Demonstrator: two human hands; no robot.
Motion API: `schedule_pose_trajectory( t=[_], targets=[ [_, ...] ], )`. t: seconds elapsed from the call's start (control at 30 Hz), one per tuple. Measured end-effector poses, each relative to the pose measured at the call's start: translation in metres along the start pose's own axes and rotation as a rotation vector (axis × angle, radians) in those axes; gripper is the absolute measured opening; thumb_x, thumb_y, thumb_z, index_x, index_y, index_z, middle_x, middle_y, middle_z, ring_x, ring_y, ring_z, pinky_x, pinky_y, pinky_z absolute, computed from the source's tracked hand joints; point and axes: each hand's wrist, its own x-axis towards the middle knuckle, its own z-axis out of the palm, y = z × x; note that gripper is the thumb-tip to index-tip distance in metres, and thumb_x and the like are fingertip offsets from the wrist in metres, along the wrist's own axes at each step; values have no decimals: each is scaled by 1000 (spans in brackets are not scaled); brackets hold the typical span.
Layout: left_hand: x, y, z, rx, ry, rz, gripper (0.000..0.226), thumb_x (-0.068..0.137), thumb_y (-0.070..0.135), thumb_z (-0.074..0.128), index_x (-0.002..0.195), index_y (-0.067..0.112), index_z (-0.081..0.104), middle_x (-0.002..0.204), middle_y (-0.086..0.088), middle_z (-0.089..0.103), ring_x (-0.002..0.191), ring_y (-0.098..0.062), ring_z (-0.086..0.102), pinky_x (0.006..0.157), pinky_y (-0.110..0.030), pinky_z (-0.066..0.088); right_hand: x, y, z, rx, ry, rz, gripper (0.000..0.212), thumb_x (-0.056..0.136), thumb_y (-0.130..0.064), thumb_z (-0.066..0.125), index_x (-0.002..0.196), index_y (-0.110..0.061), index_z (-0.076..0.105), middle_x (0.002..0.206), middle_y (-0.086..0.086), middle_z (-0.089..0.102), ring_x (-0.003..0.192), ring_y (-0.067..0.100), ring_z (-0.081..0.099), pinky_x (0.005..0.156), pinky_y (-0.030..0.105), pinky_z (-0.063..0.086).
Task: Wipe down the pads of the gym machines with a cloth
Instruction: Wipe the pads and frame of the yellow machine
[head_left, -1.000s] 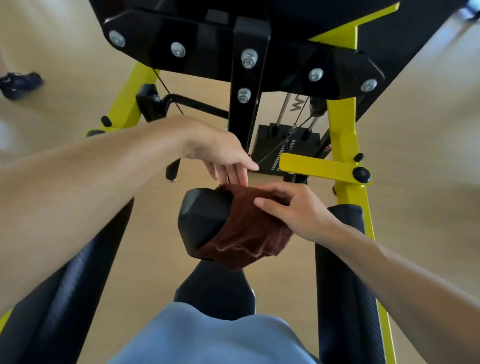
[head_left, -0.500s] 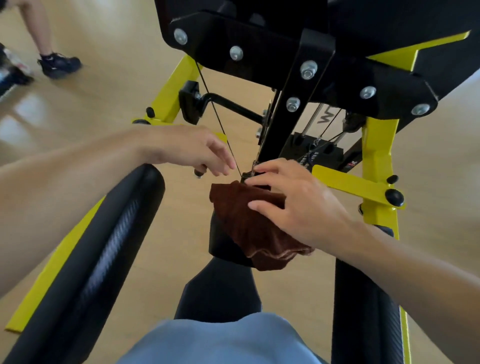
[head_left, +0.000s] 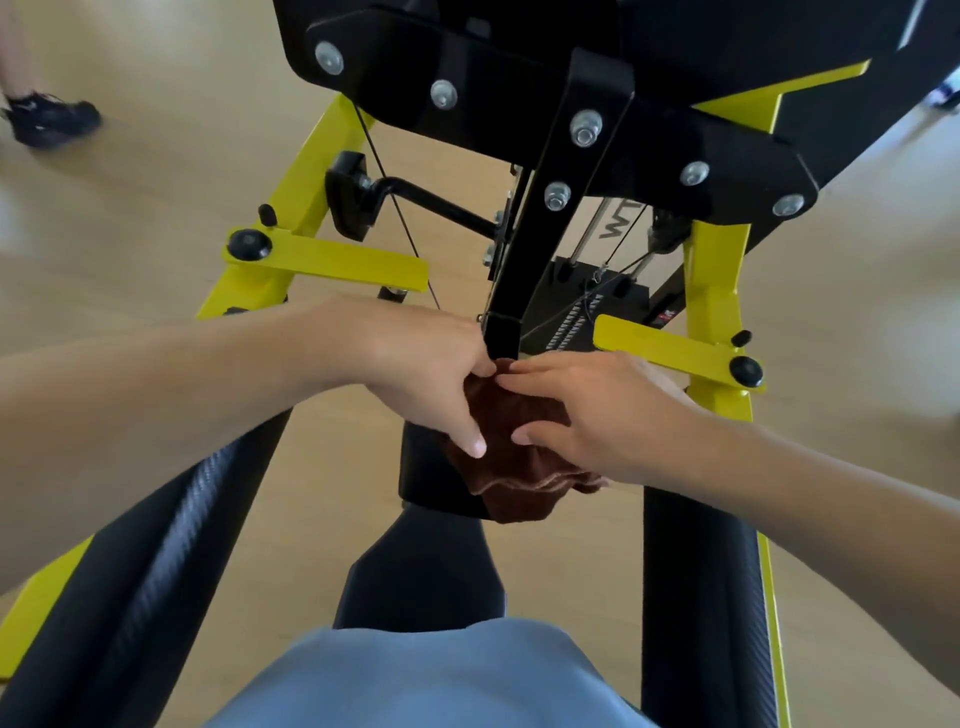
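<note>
Seen from the head camera, a brown cloth (head_left: 511, 457) is draped over the top of a small black pad (head_left: 431, 467) at the middle of the yellow and black machine (head_left: 719, 291), just below its black upright bar (head_left: 540, 234), with its loose edge hanging down the pad's right side. The left hand (head_left: 431, 374) and right hand (head_left: 597, 410) both lie on the cloth, fingers (head_left: 470, 439) curled down and pinching its folds, fingertips almost meeting by the bar. Long black pads (head_left: 701, 597) run along either side, and a dark shoe (head_left: 49, 117) stands on the wooden floor (head_left: 156, 156) at far left.
</note>
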Motion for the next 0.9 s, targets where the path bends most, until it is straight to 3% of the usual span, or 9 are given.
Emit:
schedule_pose_trajectory(
  t=[0.1, 0.23, 0.33, 0.43, 0.5, 0.63, 0.73, 0.9],
  targets=[
    [13, 13, 12, -10, 88, 69, 71, 78, 60, 69, 139, 26, 55, 126, 7, 61, 111, -20, 61, 94, -41, 54, -15, 16, -4, -8, 0, 56, 57, 90, -61, 65, 143, -41, 57, 146, -19, 56, 134, 7, 51, 107, 33, 45],
    [23, 27, 38, -120, 330, 117, 54, 85, 43, 69, 135, 25, 56, 126, 6, 55, 113, -18, 58, 97, -40, 50, -39, 31, 10, 86, 40, 122, 55, 87, -51, 73, 138, -34, 64, 136, -12, 64, 123, 13, 59, 101, 37, 52],
    [20, 15, 41, -196, 432, 99, 46, 83, 38, 74, 125, 28, 58, 117, 8, 60, 109, -14, 56, 94, -33, 48, -36, 22, 15, 161, 91, 89, 60, 79, -61, 59, 130, -32, 70, 130, -9, 63, 118, 14, 59, 97, 38, 54],
    [14, -6, 40, -235, 472, 105, 33, 78, 36, 79, 106, 31, 61, 102, 12, 60, 94, -12, 56, 84, -30, 48, -18, 9, 13, 88, 120, 57, 59, 74, -65, 51, 125, -40, 69, 127, -16, 60, 119, 12, 54, 91, 31, 49],
    [8, -17, 41, -236, 472, 115, 34, 79, 37, 79, 108, 32, 62, 104, 13, 60, 96, -10, 55, 87, -31, 49, -11, 2, 13, 41, 140, 35, 57, 77, -64, 51, 128, -43, 65, 128, -18, 58, 120, 11, 52, 87, 32, 48],
    [-8, -17, 55, -55, 684, 262, 38, 86, 40, 73, 119, 25, 64, 118, 11, 59, 112, -11, 54, 94, -33, 50, -30, 5, 23, 94, 216, 13, 50, 87, -45, 72, 135, -34, 64, 136, -13, 56, 126, 12, 51, 88, 37, 56],
    [-10, -8, 69, 27, 713, 278, 37, 90, 42, 67, 120, 21, 71, 119, 9, 65, 114, -12, 58, 98, -33, 51, -48, 15, 37, 118, 368, -16, 35, 85, -31, 82, 120, -26, 77, 123, -6, 71, 115, 15, 66, 85, 39, 62],
    [-1, -6, 68, 58, 764, 271, 30, 95, 34, 62, 117, 16, 75, 114, 4, 72, 108, -14, 63, 97, -33, 53, -41, 14, 52, 144, 417, -47, 31, 83, -18, 86, 114, -18, 80, 116, -2, 77, 114, 17, 71, 96, 45, 60]
  ],
)
